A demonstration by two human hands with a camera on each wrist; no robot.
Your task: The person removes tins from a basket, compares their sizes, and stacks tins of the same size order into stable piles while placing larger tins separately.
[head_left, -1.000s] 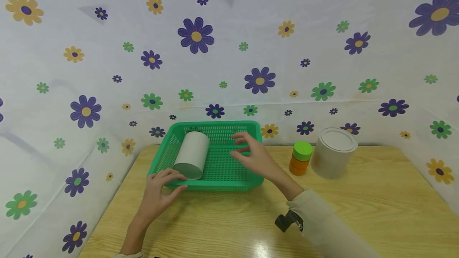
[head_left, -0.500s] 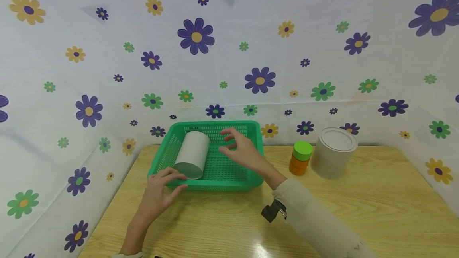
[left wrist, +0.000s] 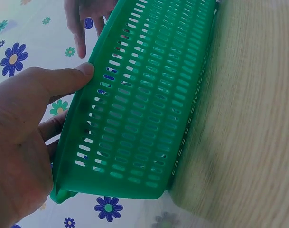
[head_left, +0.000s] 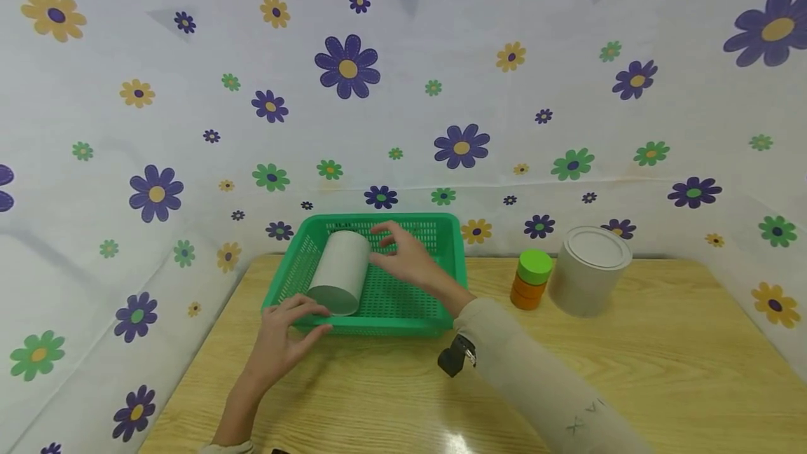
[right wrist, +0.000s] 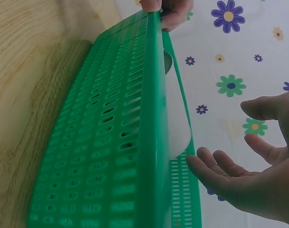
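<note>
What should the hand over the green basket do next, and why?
Probably the right hand should close its open fingers round the grey can lying on its side in the green basket. That hand hovers beside the can, holding nothing, while the left hand grips the basket's near rim, steadying it.

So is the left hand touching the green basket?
Touching. The left wrist view shows the left hand with its thumb on the green basket's outer wall and its fingers behind the rim.
</note>
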